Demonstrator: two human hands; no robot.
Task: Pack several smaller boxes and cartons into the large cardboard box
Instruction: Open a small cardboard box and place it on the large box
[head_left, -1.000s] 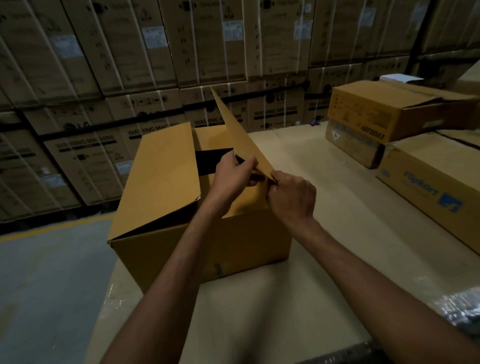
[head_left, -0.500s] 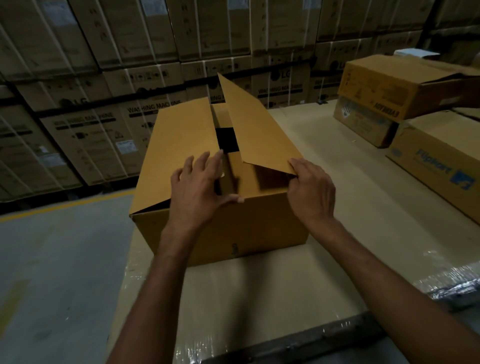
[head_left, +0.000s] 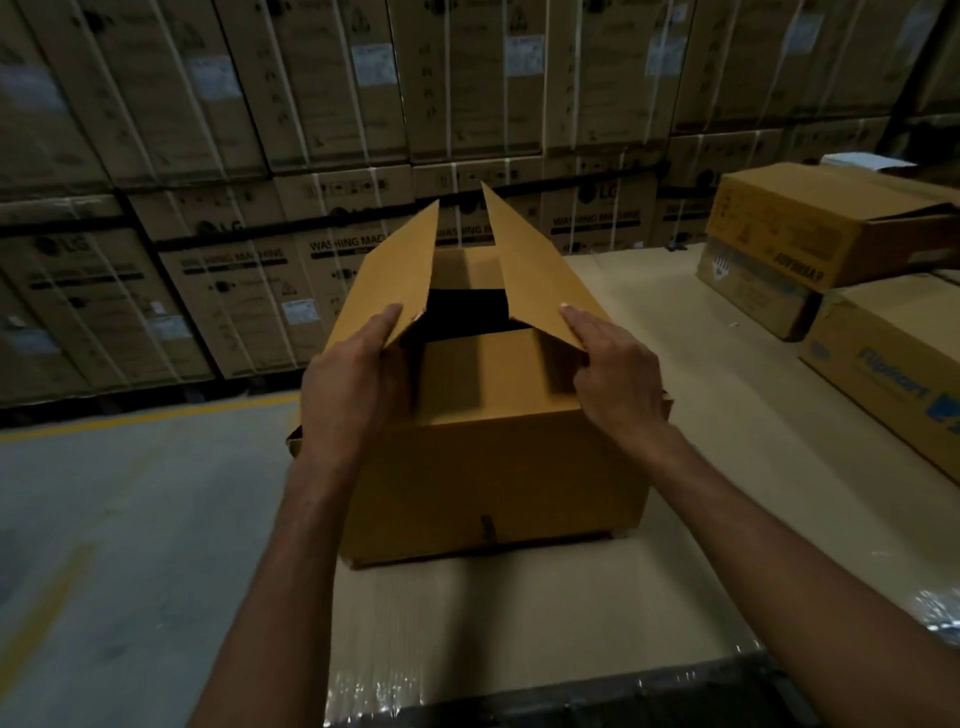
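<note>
Gripping one long top flap (head_left: 535, 280) each at its near corner, the left hand (head_left: 358, 379) and right hand (head_left: 618, 374) hold both flaps tilted up and apart on the large brown cardboard box (head_left: 493, 467) standing on the film-wrapped bench (head_left: 519, 613), probably leaving its opening free for loading cartons.

Dim warehouse aisle, walled by stacked goods.
Strapped washing-machine cartons (head_left: 234, 291) rise floor to top; grey concrete floor (head_left: 130, 519) carries a yellow line (head_left: 145, 418); a stretch-wrapped cardboard platform (head_left: 519, 623) fills the foreground.
</note>
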